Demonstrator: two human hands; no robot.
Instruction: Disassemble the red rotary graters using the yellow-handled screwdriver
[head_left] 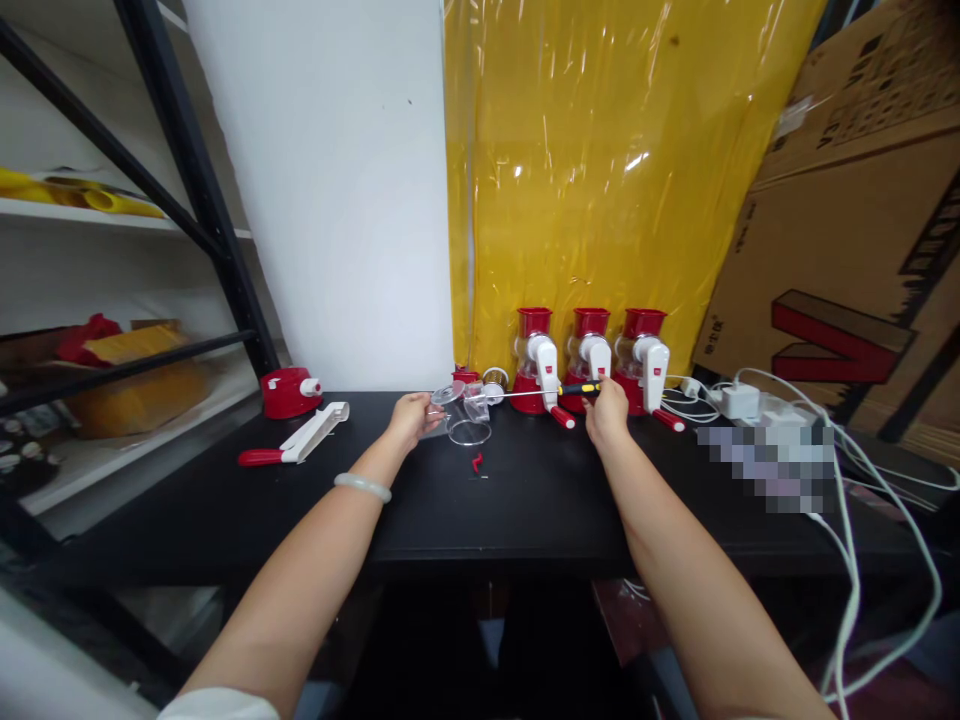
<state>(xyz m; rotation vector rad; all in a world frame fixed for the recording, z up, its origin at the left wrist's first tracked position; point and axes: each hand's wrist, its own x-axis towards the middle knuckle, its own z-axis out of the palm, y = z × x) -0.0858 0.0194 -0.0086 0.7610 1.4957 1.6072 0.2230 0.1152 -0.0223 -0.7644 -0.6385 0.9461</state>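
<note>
My right hand [607, 414] grips a screwdriver [579, 389] by its black and yellow handle. Its long shaft lies nearly level and points left, the tip reaching a clear plastic housing [471, 408]. At the housing's left side, my left hand [412, 418] has its fingers closed on the edge; a thin metallic bit shows by the fingertips, too small to name. Just in front of the housing lie a small red piece [477, 462] and tiny bits on the black table [517, 520].
Three red and white hand-crank graters [535, 360] stand at the back. To the left sit a red base [291, 392] and a white crank arm with red handle [307, 437]. White cables and adapters [741, 401] lie right, beside a large carton [840, 230]. A shelf rack [180, 150] flanks the left.
</note>
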